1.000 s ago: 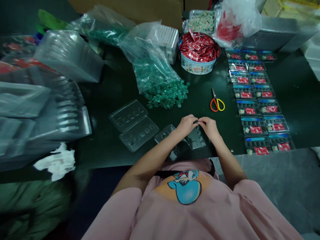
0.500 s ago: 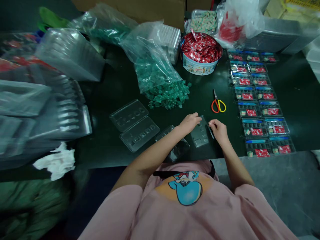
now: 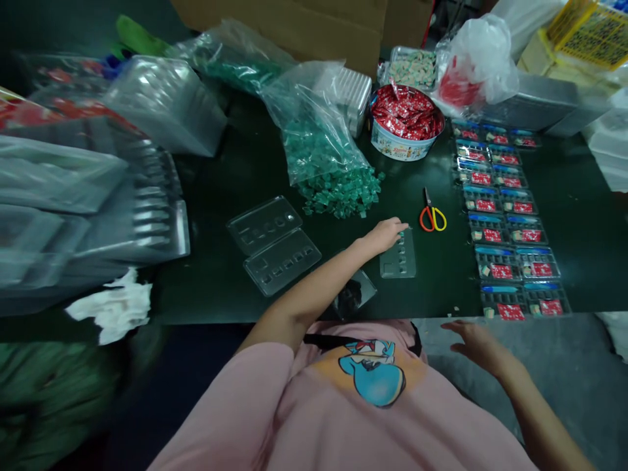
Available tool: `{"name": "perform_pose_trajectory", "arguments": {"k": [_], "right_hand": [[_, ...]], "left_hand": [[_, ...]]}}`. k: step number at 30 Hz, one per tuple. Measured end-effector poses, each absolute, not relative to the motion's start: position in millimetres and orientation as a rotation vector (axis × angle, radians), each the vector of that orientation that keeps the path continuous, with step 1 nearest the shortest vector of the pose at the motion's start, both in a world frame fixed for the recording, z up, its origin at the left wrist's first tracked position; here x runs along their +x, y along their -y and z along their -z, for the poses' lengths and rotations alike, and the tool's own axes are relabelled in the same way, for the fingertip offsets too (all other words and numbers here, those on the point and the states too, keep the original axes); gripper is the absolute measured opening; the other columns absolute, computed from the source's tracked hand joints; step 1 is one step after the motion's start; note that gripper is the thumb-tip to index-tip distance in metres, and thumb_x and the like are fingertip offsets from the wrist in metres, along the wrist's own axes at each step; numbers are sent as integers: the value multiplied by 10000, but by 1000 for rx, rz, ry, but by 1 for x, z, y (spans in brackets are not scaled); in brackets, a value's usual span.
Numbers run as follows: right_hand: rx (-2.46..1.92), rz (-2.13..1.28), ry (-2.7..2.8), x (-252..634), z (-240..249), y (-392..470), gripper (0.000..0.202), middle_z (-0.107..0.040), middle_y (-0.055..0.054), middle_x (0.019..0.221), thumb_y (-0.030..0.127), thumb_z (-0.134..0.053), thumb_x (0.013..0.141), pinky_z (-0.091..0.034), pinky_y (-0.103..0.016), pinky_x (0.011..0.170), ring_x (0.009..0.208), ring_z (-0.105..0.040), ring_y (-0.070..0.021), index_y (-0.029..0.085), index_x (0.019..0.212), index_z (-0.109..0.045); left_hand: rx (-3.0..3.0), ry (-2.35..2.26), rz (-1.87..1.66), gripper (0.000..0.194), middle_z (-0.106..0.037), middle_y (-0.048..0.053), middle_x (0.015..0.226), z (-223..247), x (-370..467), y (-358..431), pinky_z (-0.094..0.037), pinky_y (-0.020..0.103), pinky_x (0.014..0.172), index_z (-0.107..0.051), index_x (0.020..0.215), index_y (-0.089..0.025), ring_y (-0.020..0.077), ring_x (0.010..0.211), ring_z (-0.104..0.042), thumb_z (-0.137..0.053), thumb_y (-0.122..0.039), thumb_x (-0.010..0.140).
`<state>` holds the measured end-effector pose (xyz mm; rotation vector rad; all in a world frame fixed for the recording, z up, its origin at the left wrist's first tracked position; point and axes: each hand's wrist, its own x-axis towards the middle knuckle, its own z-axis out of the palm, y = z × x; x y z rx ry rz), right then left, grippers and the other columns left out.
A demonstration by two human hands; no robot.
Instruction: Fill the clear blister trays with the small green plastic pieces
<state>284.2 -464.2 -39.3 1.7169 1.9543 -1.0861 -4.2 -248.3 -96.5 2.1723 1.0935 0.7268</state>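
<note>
Clear tray: this shallow, see-through tray (image 3: 398,261) lies flat on the dark desk (image 3: 579,216), near the front edge, with small moulded hollows.
Left hand: it (image 3: 383,237) reaches over the tray's far end, fingers close together; whether they pinch a piece cannot be told.
Right hand: it (image 3: 478,343) is off the desk's front edge, above the grey floor (image 3: 441,360), fingers spread apart, nothing seen in them.
Hinged tray: an opened clear one (image 3: 282,265) lies left of the left forearm, both halves flat.
Partly hidden tray: another clear one (image 3: 366,291) sits between these two, partly under the forearm, with something dark showing at it.
Scissors: the pair (image 3: 430,207), with one red and one yellow handle, lies right of the left hand, blades pointing away.
Green pieces: a loose heap (image 3: 343,196) spills from the mouth of a clear plastic bag (image 3: 314,144) beyond the left hand.
Round tub: a printed container (image 3: 405,149) full of red packets (image 3: 407,114) stands beyond the scissors.
Filled trays: rows of them (image 3: 490,235) run up the right side, with blue sticks and red packets inside.
Left side: tall stacks of clear trays (image 3: 161,98) stand there, and a crumpled white tissue (image 3: 115,306) lies near the front edge.
</note>
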Motion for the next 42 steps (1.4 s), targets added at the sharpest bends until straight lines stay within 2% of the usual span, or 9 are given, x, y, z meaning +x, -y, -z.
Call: {"name": "perform_pose_trajectory", "arguments": {"k": [4, 9, 14, 19, 24, 28, 31, 35, 42], "right_hand": [[1772, 873, -2142, 278, 40, 454, 176, -710, -101, 861, 244, -547, 853, -504, -375, 774, 831, -666, -258, 203, 888, -715], [1862, 796, -2605, 245, 37, 420, 280, -669, -122, 1066, 318, -537, 914, -521, -415, 885, 987, -638, -255, 212, 1145, -654], [1717, 704, -2967, 194, 64, 382, 358, -591, -129, 1290, 270, -587, 895, -475, -483, 1015, 1207, -530, -283, 221, 1249, -619], [1732, 591, -3005, 163, 98, 351, 265, -588, -127, 1321, 196, -564, 892, -485, -503, 1004, 1193, -530, -291, 223, 1107, -715], [1741, 706, -3047, 153, 93, 332, 213, -622, -109, 1291, 223, -602, 877, -466, -522, 1005, 1188, -533, -301, 231, 1044, -734], [1987, 1108, -3080, 142, 80, 318, 253, -659, -90, 1228, 281, -614, 875, -457, -484, 1002, 1143, -581, -269, 245, 1114, -692], [2174, 1814, -2885, 130, 79, 305, 282, -694, -61, 1109, 310, -634, 845, -509, -391, 905, 990, -647, -209, 246, 1118, -666], [2265, 2556, -2411, 119, 84, 298, 255, -692, -14, 903, 339, -732, 727, -510, -317, 803, 829, -639, -158, 227, 946, -665], [2303, 3141, -1582, 128, 85, 322, 332, -564, 62, 695, 316, -831, 566, -438, -230, 641, 644, -520, -89, 218, 753, -574]], "left_hand": [[2275, -1341, -791, 379, -586, 135, 1169, 89, -43, 243, -434, 350, 906, -599, 1242, -151, 229, 1042, -566, -492, -139, 878], [2364, -1706, -401, 254, -589, 184, 1007, 83, -74, 234, -425, 418, 826, -693, 935, -81, 294, 961, -548, -451, -103, 862], [2498, -1603, -230, 242, -611, 185, 972, 83, -73, 243, -433, 393, 767, -697, 852, -91, 279, 898, -563, -456, -82, 832], [2289, -1593, -547, 198, -661, 130, 913, 90, -81, 255, -448, 364, 794, -700, 816, -139, 235, 869, -600, -505, -142, 852], [1391, -1491, -1013, 125, -689, 54, 843, 86, -84, 263, -460, 290, 699, -695, 864, -163, 169, 761, -632, -632, -261, 817], [879, -1183, -1037, 279, -674, 39, 813, 74, -71, 269, -416, 217, 579, -685, 931, -154, 110, 663, -623, -720, -376, 766], [806, -1074, -1014, 340, -644, 9, 766, 69, -54, 273, -398, 188, 547, -668, 901, -162, 85, 620, -611, -793, -394, 688], [895, -1066, -994, 333, -614, -12, 679, 72, -36, 281, -372, 188, 522, -654, 816, -155, 85, 585, -590, -810, -400, 654], [1122, -1043, -902, 318, -679, 21, 773, 87, -27, 303, -454, 260, 693, -732, 872, -155, 130, 713, -602, -815, -348, 633]]}}
